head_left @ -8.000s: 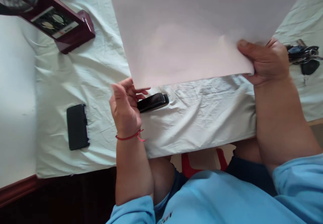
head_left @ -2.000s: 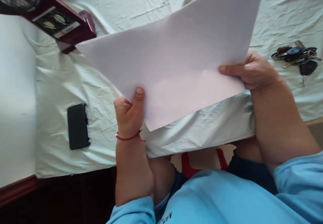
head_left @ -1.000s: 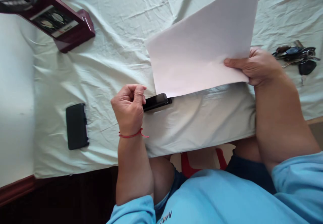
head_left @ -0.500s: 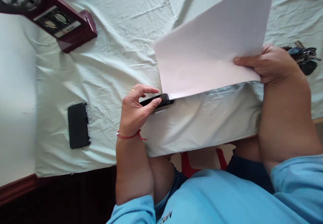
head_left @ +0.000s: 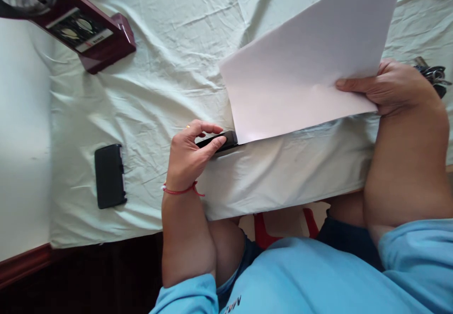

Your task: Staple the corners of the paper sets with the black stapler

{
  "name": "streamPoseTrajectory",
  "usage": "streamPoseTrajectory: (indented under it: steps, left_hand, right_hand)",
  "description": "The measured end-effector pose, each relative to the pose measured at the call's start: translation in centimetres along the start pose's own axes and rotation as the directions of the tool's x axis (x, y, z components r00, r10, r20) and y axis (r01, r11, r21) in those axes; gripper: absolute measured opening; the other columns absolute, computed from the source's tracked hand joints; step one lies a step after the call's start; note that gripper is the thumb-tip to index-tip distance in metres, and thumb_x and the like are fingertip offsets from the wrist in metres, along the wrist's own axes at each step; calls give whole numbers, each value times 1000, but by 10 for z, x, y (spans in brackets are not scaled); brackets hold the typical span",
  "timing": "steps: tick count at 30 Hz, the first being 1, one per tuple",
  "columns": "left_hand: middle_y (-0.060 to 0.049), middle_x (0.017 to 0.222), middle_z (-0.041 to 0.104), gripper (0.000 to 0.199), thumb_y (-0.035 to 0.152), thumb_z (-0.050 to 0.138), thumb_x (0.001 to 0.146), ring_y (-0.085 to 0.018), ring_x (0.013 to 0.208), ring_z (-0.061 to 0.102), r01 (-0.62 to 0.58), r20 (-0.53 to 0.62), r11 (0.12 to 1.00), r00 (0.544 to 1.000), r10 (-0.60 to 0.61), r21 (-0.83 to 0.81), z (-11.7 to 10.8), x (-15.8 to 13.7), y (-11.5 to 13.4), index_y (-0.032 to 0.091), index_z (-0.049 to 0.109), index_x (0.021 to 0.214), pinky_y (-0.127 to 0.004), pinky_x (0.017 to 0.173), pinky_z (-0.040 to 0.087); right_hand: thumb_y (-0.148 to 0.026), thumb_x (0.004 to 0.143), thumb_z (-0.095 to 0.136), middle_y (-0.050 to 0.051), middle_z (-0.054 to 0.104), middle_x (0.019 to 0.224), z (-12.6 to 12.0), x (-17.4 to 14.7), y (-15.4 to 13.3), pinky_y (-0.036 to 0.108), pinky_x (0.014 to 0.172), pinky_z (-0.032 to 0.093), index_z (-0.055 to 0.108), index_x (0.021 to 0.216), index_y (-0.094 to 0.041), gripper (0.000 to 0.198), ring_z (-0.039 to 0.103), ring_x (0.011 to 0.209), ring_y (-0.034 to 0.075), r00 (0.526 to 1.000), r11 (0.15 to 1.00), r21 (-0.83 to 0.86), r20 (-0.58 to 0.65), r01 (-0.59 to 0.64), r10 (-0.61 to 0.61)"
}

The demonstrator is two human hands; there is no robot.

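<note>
While the right hand (head_left: 392, 87) pinches the paper (head_left: 300, 73), the left hand (head_left: 189, 156) should clasp the stapler (head_left: 222, 140) squarely over the corner near the surface's front edge.

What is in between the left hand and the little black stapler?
Nothing is. The left hand already has its fingers around the black stapler on the tablecloth. The paper in the right hand meets the stapler's far end.

White label strip on the maroon stand (head_left: 92, 37) too blurred to read, dark lettering on the blue shirt (head_left: 231, 303) cut off
</note>
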State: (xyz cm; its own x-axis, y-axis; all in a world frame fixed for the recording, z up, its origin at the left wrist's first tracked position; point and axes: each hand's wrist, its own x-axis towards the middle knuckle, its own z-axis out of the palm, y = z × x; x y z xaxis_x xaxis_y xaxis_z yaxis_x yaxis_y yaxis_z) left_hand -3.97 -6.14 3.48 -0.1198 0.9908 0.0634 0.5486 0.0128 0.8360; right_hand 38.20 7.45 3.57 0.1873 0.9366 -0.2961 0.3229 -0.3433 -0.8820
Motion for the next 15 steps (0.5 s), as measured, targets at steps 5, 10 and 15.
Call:
streamPoseTrajectory:
  steps: [5, 10, 15]
  left_hand:
    - [-4, 102, 88, 11, 33, 92, 87, -27, 98, 77, 6, 12, 1000, 1000, -6, -7, 0, 0, 1, 30, 94, 98, -41, 97, 58]
    - [-4, 104, 89, 14, 33, 94, 85, -29, 101, 76, -5, 29, 1000, 1000, 6, -11, 0, 1, 4, 31, 94, 99, -42, 98, 59]
    - [-5, 104, 88, 11, 34, 95, 87, -30, 100, 75, -24, 45, 1000, 999, 25, -6, 1, 1, 2, 32, 94, 98, -43, 95, 58]
  right_hand:
    - [-13, 76, 107, 11, 90, 113, 8, -5, -7, 56, 118, 72, 95, 102, -17, 29, 86, 103, 28, 998, 998, -6, 5, -70, 70]
    - [-10, 76, 104, 8, 89, 106, 18, -7, -9, 62, 118, 72, 91, 94, -17, 23, 87, 106, 31, 997, 998, 43, 60, -47, 45]
    - [-8, 79, 101, 7, 90, 108, 23, -9, -11, 61, 125, 69, 91, 93, -18, 20, 88, 106, 30, 993, 993, 70, 74, -93, 88]
